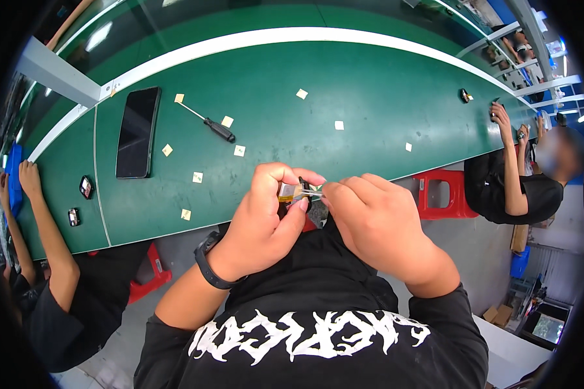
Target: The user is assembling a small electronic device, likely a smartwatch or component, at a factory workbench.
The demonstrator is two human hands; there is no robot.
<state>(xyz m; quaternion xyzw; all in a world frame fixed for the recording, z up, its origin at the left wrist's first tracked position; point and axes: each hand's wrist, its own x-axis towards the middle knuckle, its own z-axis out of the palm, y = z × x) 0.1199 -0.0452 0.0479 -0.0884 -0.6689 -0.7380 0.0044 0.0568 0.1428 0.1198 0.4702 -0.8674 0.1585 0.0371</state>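
Green table (370,97); small part (291,191) pinched between left hand (266,214), right hand (373,217).

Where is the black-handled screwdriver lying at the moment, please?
In the head view, the screwdriver lies on the green table, left of centre, just right of the dark phone.

Both hands, the left hand (266,214) and right hand (370,217), sit just off the green tabletop's (370,97) near edge. Ahead, small cream squares (239,150) dot the surface. A screwdriver (209,123) and a dark phone (138,131) block the left part; the middle and far edge lie open.
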